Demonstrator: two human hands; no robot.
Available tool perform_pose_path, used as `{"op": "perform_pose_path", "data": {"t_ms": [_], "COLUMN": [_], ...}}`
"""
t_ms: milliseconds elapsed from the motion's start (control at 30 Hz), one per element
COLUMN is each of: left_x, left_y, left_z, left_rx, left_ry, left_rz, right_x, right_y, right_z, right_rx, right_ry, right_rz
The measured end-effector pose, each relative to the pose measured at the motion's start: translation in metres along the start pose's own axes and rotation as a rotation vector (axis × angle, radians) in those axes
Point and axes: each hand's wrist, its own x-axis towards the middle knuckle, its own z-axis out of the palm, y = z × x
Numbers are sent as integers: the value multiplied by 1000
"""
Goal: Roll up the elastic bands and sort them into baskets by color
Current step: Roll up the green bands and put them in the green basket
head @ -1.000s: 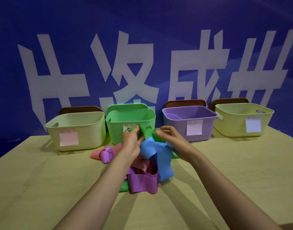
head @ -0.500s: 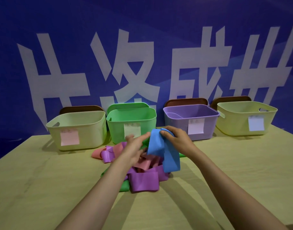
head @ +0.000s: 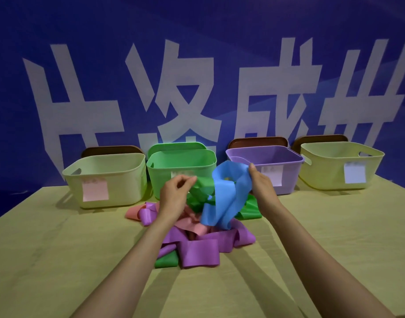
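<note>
This looks like a staged sorting station in a studio or display space. A blue printed backdrop banner with huge white characters fills the background behind a pale wooden surface. At its back stand a cream plastic basket, a green plastic basket, a purple plastic basket and a yellow plastic basket in a tidy row, each fronted by a paper label, with brown lids propped behind three of them.
</note>
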Motion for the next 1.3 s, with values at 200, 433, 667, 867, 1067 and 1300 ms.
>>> {"op": "perform_pose_path", "data": {"t_ms": [200, 433, 667, 867, 1067, 1300], "left_x": [8, 1, -3, -4, -2, 13], "left_y": [9, 18, 29, 39, 57, 52], "left_z": [-5, 1, 9, 5, 3, -20], "left_rx": [-183, -371, -522, -566, -472, -93], "left_ry": [127, -69, -199, -287, -192, 30], "left_rz": [-174, -256, -213, -176, -1, 87], "right_x": [16, 23, 7, -12, -13, -15], "right_y": [12, 34, 37, 21, 7, -60], "right_z": [-13, -20, -4, 9, 30, 23], "right_rx": [273, -721, -1293, -395, -376, 205], "right_ry": [99, 32, -480, -510, -197, -394], "right_rz": [139, 24, -75, -192, -258, -123]}}
